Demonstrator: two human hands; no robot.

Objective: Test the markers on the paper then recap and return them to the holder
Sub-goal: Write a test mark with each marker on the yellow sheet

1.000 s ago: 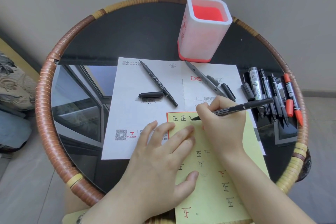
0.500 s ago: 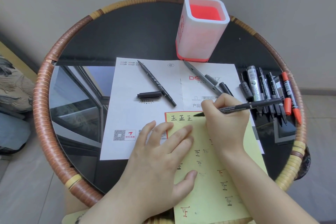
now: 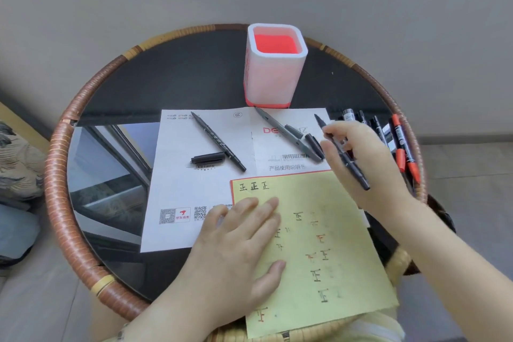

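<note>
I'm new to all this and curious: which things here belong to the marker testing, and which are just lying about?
In the job:
held black marker, gripped by the right hand; yellow paper under the left hand; red-and-white holder; loose cap; lying black marker; grey marker; marker pile.

Lying about:
white instruction sheet; rattan table.

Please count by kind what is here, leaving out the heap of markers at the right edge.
Pen holder: 1
Paper sheets: 2, white printed sheet, yellow paper
Uncapped markers: 3, black marker, grey marker, held marker in the right hand
Loose caps: 3, black cap, grey cap, second black cap
Total: 9
</note>
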